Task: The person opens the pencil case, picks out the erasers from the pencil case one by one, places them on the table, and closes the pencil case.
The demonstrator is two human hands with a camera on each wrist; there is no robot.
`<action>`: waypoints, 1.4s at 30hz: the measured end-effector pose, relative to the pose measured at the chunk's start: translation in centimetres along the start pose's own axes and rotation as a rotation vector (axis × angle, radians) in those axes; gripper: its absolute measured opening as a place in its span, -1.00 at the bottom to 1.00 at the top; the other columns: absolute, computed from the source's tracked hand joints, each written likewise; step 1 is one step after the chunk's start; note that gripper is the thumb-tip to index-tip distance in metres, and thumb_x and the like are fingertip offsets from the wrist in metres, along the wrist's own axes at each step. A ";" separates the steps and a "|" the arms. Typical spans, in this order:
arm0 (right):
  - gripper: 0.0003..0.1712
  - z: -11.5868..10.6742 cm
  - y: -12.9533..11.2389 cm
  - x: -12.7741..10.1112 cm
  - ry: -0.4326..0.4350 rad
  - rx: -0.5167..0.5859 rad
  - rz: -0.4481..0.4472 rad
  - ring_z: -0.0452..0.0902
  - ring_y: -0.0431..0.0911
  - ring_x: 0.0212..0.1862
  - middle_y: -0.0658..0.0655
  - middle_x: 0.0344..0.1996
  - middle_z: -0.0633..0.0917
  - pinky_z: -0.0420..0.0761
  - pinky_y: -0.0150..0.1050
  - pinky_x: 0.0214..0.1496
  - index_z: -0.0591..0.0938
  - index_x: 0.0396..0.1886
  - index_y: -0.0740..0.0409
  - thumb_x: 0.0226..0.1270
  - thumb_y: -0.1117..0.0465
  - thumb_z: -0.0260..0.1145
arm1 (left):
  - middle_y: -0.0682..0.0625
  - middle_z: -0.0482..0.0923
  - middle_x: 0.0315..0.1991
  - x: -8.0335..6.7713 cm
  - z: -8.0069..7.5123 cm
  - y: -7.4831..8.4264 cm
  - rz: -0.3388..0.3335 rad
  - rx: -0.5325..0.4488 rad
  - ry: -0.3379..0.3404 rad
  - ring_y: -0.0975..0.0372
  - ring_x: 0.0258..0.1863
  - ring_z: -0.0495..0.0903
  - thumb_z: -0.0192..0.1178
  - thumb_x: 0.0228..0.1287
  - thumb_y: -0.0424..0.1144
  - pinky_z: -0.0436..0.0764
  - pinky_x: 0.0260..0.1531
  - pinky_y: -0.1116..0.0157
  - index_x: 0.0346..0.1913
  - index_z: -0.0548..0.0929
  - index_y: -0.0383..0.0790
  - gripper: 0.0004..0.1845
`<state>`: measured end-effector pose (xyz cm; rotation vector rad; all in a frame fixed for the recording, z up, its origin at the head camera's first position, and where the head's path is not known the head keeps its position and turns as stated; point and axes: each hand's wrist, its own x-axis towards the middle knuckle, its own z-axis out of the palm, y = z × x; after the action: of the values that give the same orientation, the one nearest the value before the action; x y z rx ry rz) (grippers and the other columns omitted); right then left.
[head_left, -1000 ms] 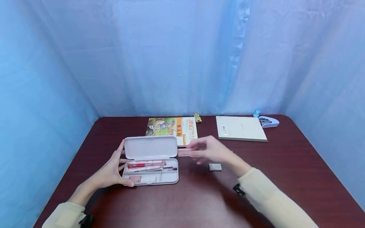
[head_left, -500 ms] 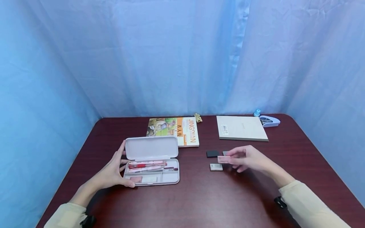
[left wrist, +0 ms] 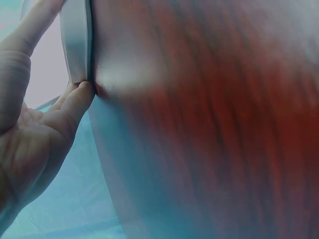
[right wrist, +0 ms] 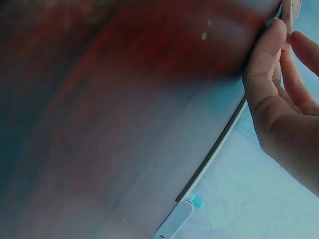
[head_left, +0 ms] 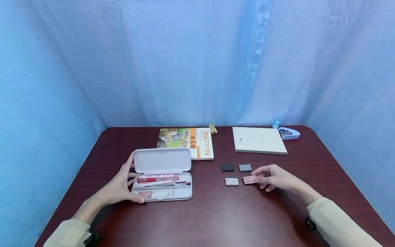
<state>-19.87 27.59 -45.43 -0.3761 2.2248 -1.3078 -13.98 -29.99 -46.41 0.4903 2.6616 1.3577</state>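
At the left, an open pencil case [head_left: 182,195] holds several pens [head_left: 157,179] in its back compartment, with a pink piece and a white piece in front. My left hand [head_left: 118,185] grips its left end, thumb at the front edge and fingers behind the raised lid. In the left wrist view those fingers [left wrist: 75,102] touch the case's edge. My right hand [head_left: 277,178] pinches a pink eraser [head_left: 248,179] at the tabletop. Beside it lie a white eraser [head_left: 231,181], a grey eraser [head_left: 245,168] and a black eraser [head_left: 228,167].
Behind the pencil case lies an illustrated book [head_left: 202,144], with a gold clip-like piece [head_left: 213,128] at its corner. A pale notebook [head_left: 260,140] lies at the back right, next to a light stapler-like tool [head_left: 289,133] and a small blue item [head_left: 276,124]. Curtains surround the table.
My right hand has carried the pink eraser rightward from beside the pencil case, then down to the table next to the white one. The left hand keeps its hold on the case.
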 end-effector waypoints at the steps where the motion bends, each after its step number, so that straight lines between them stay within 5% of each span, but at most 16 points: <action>1: -0.54 0.1 0.0 0.0 0.009 -0.007 0.005 0.64 0.04 -0.29 0.21 -0.18 0.71 0.75 -0.08 -0.31 0.60 0.18 0.41 0.45 0.18 0.36 | -0.23 0.08 0.34 0.0 0.0 0.0 0.000 0.000 -0.002 -0.08 0.22 0.47 0.73 -0.21 -0.10 0.55 0.14 -0.07 0.62 -0.45 0.18 0.62; 16: -0.58 0.1 -0.5 0.0 0.102 -0.059 0.085 0.61 0.03 -0.34 0.17 -0.29 0.65 0.75 -0.08 -0.34 0.63 0.17 0.29 0.47 0.11 0.34 | -0.25 0.03 0.40 0.0 -0.2 0.0 -0.031 0.003 -0.004 -0.12 0.25 0.44 0.71 -0.19 -0.09 0.54 0.15 -0.12 0.61 -0.47 0.25 0.61; 22: -0.59 0.8 -2.6 0.2 0.116 -0.180 -0.021 0.58 0.03 -0.32 0.16 -0.33 0.67 0.71 -0.15 -0.37 0.64 0.17 0.27 0.49 0.10 0.32 | -0.26 -0.01 0.44 -0.3 -0.3 -0.3 -0.048 -0.007 -0.008 -0.12 0.26 0.44 0.71 -0.17 -0.11 0.53 0.16 -0.10 0.58 -0.52 0.34 0.62; 29: -0.60 3.4 -7.2 0.3 0.032 -0.211 -0.178 0.61 0.05 -0.39 0.14 -0.43 0.69 0.61 -0.24 -0.43 0.66 0.15 0.27 0.52 0.07 0.29 | -0.27 -0.01 0.44 0.0 -0.2 0.0 -0.017 -0.014 -0.002 -0.12 0.22 0.46 0.73 -0.21 -0.11 0.53 0.15 -0.14 0.60 -0.49 0.30 0.63; 35: -0.65 6.6 -10.9 1.9 -0.014 -0.329 -0.317 0.48 -0.18 -0.53 -0.05 -0.54 0.62 0.52 -0.32 -0.41 0.72 0.14 0.07 0.52 0.02 0.28 | -0.28 -0.03 0.45 0.0 -0.3 0.3 -0.024 -0.015 -0.009 -0.13 0.25 0.44 0.73 -0.21 -0.12 0.53 0.15 -0.13 0.60 -0.49 0.28 0.63; 39: -0.63 9.1 -12.9 3.5 -0.068 -0.370 -0.415 0.49 -0.32 -0.46 -0.10 -0.36 0.74 0.56 -0.34 -0.24 0.73 0.15 0.07 0.52 0.00 0.28 | -0.29 -0.01 0.43 0.0 -0.3 0.3 -0.024 -0.008 -0.014 -0.15 0.25 0.44 0.71 -0.17 -0.13 0.54 0.14 -0.14 0.59 -0.50 0.29 0.61; 42: -0.62 11.1 -14.2 4.7 -0.124 -0.394 -0.481 0.59 -0.36 -0.24 -0.08 -0.13 0.78 0.59 -0.34 -0.05 0.73 0.15 0.11 0.52 0.01 0.28 | -0.28 -0.01 0.43 0.0 -0.2 0.1 -0.028 -0.005 -0.012 -0.16 0.25 0.44 0.72 -0.18 -0.12 0.53 0.14 -0.15 0.59 -0.50 0.33 0.62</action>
<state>-17.78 10.29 -38.85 -1.1637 2.3620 -1.0122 -14.03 -30.08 -46.20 0.4574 2.6451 1.3486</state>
